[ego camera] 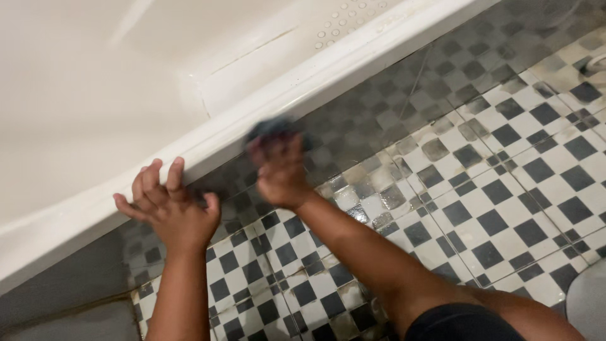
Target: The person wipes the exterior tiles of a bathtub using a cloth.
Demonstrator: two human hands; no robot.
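Head view: left hand [172, 211] splayed open, gripping nothing, on tub rim [208, 142]; right hand [279, 169] at 12 o'clock clenches dark cloth [271, 128]; wet checkered floor [505, 189] risks slip.

The bathtub [126, 95] fills the upper left, its rim [328, 69] running diagonally from lower left up to upper right. Below that rim drops the tub's tiled side panel [379, 120], and in front of the panel spreads the tiled floor [505, 189], out to the right and down to the bottom edge. The left hand [170, 211] sits on the rim at left, fingers hooked over its edge. Just to its right, the right hand [278, 173] is up against the side panel, just under the rim, with a blurred cloth or sponge [271, 129] above its fingers. Inside the tub, at top centre, lies a patch of raised dots [344, 19].
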